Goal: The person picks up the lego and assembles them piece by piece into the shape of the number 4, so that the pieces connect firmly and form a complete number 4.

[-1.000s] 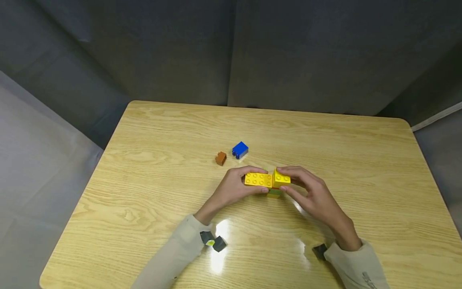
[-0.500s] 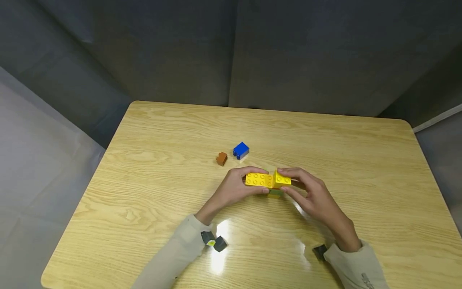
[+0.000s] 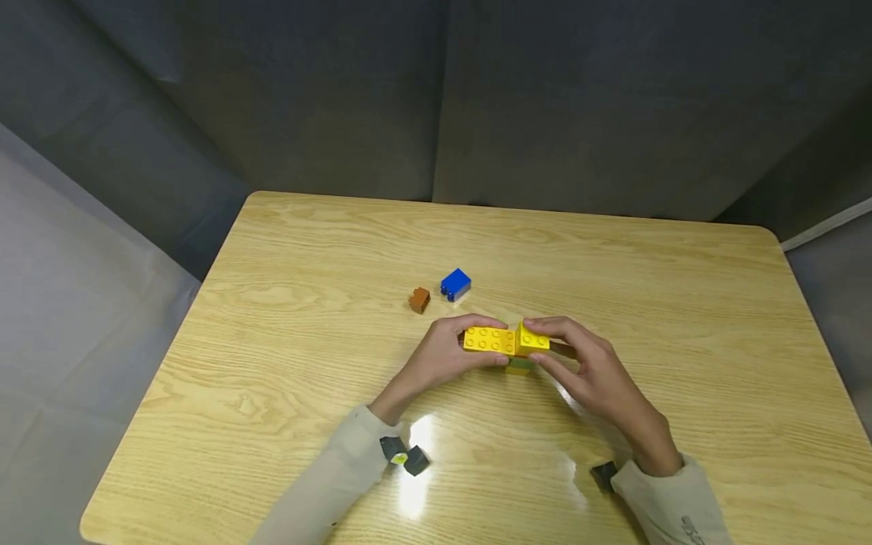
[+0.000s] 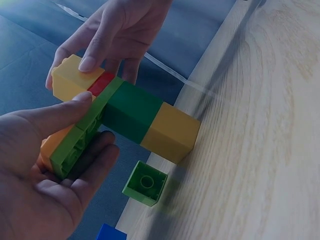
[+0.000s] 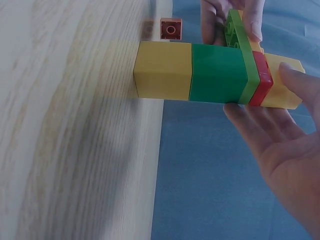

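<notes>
A tower of toy building bricks stands on the table: a yellow block at the bottom, a dark green block over it, then a light green plate reaching left. A thin red brick and a small yellow brick form the top. On the plate's left part lies a long yellow brick. My left hand grips this long brick and the plate, thumb on the near side, fingers on the far side. My right hand pinches the small yellow brick between thumb and fingers.
Beyond my left hand lie a brown brick and a blue brick on their sides. A green brick, hollow underside showing, lies by the tower in the left wrist view. Grey curtains hang past the wooden table's far edge.
The whole head view shifts by a few pixels. Both hands keep their hold on the bricks, and nothing else visibly changes.
</notes>
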